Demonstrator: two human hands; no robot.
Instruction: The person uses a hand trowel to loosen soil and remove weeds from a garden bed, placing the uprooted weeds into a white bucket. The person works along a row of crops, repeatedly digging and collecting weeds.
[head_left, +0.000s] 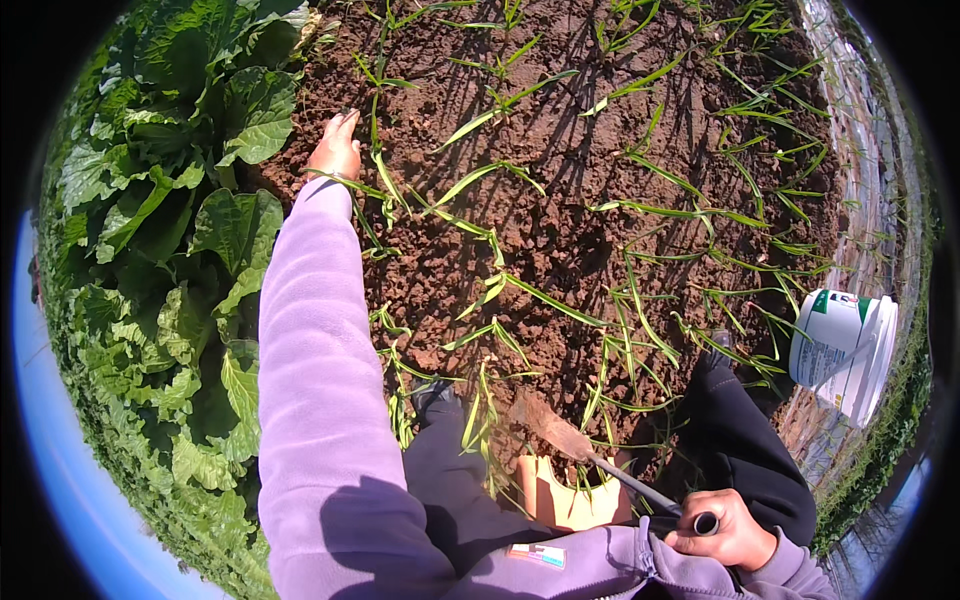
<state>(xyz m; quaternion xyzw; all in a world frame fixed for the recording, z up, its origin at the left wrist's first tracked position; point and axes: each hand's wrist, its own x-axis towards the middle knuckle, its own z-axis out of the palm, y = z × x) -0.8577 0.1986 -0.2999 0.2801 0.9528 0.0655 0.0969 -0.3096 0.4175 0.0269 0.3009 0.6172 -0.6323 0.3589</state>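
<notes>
My left hand (335, 152) reaches far forward, low over the brown soil (555, 255) between large leafy plants and a row of thin green seedlings. Its fingers are stretched out; the palm side is hidden, so whether it holds anything does not show. Close to my body, my right hand (724, 529) grips the hollow metal handle of a hand trowel (559, 435). The trowel's rusty, soil-coated blade points forward and left, over the ground between my legs. Long-leaved seedlings (491, 289) stand in loose rows, some bent over.
Broad-leaved green vegetables (251, 120) line the left side. A white lidded plastic bucket (832, 349) with printing lies on its side at the right, by a strip of plastic sheeting (862, 150). A pale orange plastic object (540, 495) is between my legs.
</notes>
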